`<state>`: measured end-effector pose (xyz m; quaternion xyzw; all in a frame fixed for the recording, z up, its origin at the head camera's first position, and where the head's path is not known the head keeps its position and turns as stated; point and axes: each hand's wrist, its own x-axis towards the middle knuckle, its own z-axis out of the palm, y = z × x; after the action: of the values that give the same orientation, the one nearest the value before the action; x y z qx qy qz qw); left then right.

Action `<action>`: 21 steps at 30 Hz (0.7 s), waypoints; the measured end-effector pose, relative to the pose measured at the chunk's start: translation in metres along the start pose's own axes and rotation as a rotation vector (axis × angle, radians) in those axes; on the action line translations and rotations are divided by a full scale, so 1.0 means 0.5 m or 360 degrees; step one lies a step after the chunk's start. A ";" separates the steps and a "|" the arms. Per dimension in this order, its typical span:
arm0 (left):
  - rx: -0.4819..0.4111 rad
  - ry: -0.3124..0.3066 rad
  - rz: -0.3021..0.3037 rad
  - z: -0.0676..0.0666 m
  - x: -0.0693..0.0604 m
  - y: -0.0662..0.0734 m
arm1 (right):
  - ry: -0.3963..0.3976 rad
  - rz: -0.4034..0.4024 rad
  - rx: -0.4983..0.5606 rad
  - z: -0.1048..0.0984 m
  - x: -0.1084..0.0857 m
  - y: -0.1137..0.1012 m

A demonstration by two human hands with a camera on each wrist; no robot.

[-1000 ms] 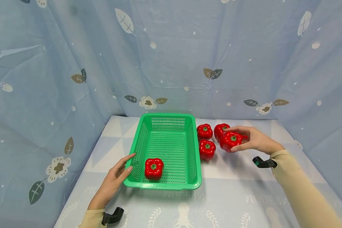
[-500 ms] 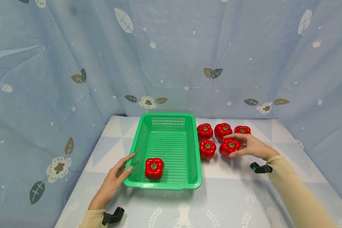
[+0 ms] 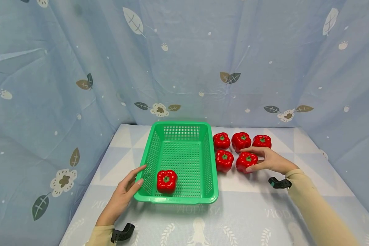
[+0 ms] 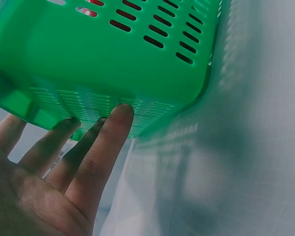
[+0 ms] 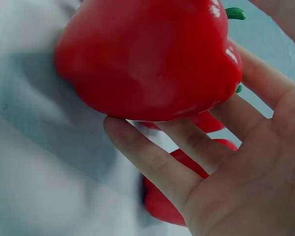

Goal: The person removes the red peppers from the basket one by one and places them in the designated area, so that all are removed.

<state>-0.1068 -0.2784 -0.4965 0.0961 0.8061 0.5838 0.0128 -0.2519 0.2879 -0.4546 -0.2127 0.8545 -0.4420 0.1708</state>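
Observation:
A shiny red bell pepper point(image 3: 246, 162) with a green stem sits between the thumb and fingers of my right hand point(image 3: 272, 160). In the right wrist view, the fingers lie along the side of that bell pepper point(image 5: 152, 59). My left hand point(image 3: 120, 198) rests at the near left corner of a green slotted basket point(image 3: 213, 177). The left wrist view shows the fairly straight fingers point(image 4: 101, 152) against the outside of the basket wall. One red bell pepper point(image 3: 167, 181) stands inside the basket, near its front left.
Close to the basket's right wall are two red bell peppers, a back one point(image 3: 221, 140) and a front one point(image 3: 224, 161). Farther right at the back stand another bell pepper point(image 3: 241, 141) and one partly behind my right hand point(image 3: 262, 140). A patterned blue curtain point(image 3: 184, 61) hangs behind the table.
My right hand has brought its bell pepper down and slightly left, in front of the back row. The bell pepper behind it has come into view. The left hand and basket have stayed put.

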 end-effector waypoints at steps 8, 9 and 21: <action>-0.0017 0.0008 0.0012 0.000 0.000 0.001 | -0.0015 0.0029 0.0009 -0.002 0.001 0.000; -0.0017 0.0008 0.0010 0.000 0.000 0.001 | -0.0017 0.0028 0.0005 -0.002 0.002 0.000; -0.0020 0.0012 0.0016 0.001 0.001 -0.004 | -0.0030 0.0015 0.0005 0.002 0.002 -0.002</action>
<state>-0.1075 -0.2786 -0.4983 0.0979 0.8019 0.5893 0.0076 -0.2523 0.2864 -0.4545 -0.2126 0.8531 -0.4406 0.1811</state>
